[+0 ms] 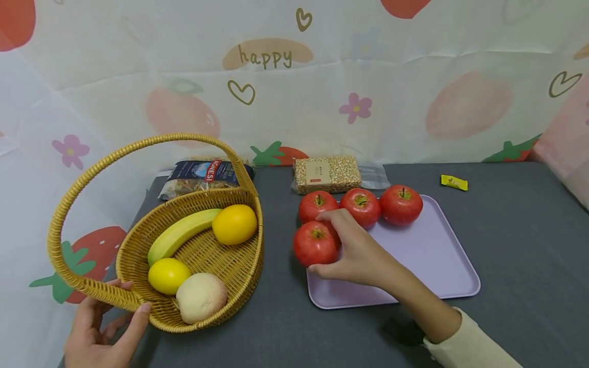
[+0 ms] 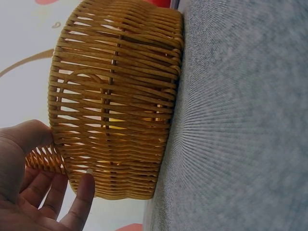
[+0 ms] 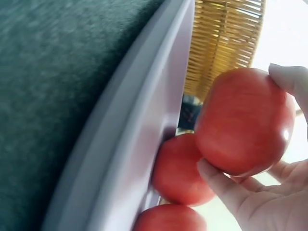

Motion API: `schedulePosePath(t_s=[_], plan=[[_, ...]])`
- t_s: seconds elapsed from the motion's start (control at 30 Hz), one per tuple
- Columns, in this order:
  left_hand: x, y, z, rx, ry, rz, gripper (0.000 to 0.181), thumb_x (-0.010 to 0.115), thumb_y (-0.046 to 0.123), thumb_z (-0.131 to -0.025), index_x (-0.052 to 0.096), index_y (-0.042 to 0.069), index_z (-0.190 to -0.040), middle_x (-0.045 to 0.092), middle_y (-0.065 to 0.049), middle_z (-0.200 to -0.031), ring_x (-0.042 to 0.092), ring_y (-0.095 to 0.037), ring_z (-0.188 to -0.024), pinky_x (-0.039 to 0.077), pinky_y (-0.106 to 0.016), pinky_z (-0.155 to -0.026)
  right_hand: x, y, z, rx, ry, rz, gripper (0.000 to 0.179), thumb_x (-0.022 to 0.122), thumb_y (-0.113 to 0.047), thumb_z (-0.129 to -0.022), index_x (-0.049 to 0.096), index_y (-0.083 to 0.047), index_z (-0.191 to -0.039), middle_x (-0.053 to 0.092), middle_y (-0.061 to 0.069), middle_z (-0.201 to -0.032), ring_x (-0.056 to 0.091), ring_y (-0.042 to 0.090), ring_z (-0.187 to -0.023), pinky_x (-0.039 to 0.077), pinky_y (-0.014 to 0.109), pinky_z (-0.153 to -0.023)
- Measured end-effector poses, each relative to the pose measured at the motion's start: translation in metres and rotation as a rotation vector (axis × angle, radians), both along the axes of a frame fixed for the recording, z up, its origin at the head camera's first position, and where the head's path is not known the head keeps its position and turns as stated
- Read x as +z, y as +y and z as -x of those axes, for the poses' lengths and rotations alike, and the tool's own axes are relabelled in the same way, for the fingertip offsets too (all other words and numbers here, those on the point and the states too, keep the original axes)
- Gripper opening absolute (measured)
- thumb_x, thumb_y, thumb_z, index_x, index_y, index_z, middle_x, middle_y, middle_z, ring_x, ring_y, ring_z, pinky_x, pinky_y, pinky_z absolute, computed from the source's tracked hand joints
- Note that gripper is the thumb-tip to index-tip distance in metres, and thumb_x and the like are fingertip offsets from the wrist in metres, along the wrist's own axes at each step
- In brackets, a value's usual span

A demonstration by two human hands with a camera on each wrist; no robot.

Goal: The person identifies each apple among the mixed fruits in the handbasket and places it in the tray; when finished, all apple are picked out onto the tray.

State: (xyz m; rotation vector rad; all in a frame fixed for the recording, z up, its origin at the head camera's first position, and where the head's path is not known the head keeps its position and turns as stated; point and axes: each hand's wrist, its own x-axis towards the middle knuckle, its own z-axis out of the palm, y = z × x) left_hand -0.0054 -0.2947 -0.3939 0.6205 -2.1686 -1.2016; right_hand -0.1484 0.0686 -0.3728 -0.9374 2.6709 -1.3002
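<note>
My right hand [image 1: 356, 250] holds a red apple [image 1: 315, 244] between thumb and fingers, over the left edge of a lilac tray [image 1: 428, 260]. In the right wrist view this apple [image 3: 245, 122] is raised above the tray's rim. Three more red apples [image 1: 401, 205] sit in a row along the tray's back side. With its thumb on the rim, my left hand [image 1: 108, 327] grips a wicker basket [image 1: 257, 266] where the handle joins. Inside the basket are a banana [image 1: 181, 232], an orange-yellow fruit [image 1: 234, 225], a lemon [image 1: 168, 276] and a pale peach-like fruit [image 1: 201, 298].
Behind the basket lies a dark Agnesi pasta bag [image 1: 198, 176]. A clear pack of grains [image 1: 326, 174] is behind the apples, and a small yellow wrapped packet [image 1: 454, 182] lies at the back right. A printed curtain [image 1: 391, 76] borders the dark grey table [image 1: 520, 245].
</note>
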Motion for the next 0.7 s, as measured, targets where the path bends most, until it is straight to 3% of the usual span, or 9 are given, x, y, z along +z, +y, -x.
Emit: schedulePosePath(t_s=[0.37, 0.7], plan=[[-0.0012, -0.0012, 0.0003, -0.005, 0.007, 0.003, 0.056, 0.08, 0.002, -0.085, 0.056, 0.009, -0.135, 0.061, -0.003, -0.117, 0.057, -0.01, -0.102, 0.053, -0.01, -0.066, -0.0073, 0.0022, 0.0039, -0.004, 0.042, -0.111, 0.07, 0.091, -0.029, -0.07, 0.057, -0.01, -0.129, 0.058, 0.0, -0.121, 0.054, 0.016, -0.11, 0.054, 0.039, -0.09], [-0.0009, -0.002, 0.0007, -0.013, 0.009, 0.009, 0.058, 0.079, -0.001, -0.084, 0.055, 0.008, -0.136, 0.061, 0.002, -0.116, 0.056, -0.009, -0.102, 0.053, -0.009, -0.067, -0.0076, 0.0088, 0.0028, 0.008, 0.022, -0.156, 0.073, 0.091, -0.022, -0.07, 0.053, -0.009, -0.131, 0.051, 0.003, -0.122, 0.051, 0.017, -0.111, 0.054, 0.04, -0.091]])
